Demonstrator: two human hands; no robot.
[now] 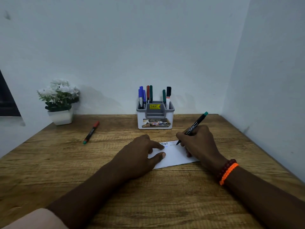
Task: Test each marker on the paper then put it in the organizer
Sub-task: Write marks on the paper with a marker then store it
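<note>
Near the centre of the frame, the right hand (197, 141) has its grip closed around a black marker with a teal end cap (193, 127), fingers curled about the lower barrel. The marker slants up toward the right, its uncapped tip touching the far edge of a small white paper (175, 156), just beside a faint zigzag scribble. Darker scribbles and a bluish mark sit along that same edge, to the left of the tip. Two bracelets (228, 171), one of dark red beads and one orange, circle the right wrist.

The left hand (140, 154) lies on the left part of the paper with its grip released: the fingers are stretched out and press the sheet down onto the wooden tabletop (66, 171), grasping nothing.

Above the paper, against the wall, stands a white and grey organizer (155, 116) with a yellow price sticker. Blue, red and green markers stand upright in its left compartment; a green one and a black-capped white one stand in its right compartment.

Left of centre, a black marker with a red cap (91, 132) lies slanted on the tabletop, well apart from both hands. In the left of the frame a white pot of white flowers (59, 101) stands by the wall.
</note>
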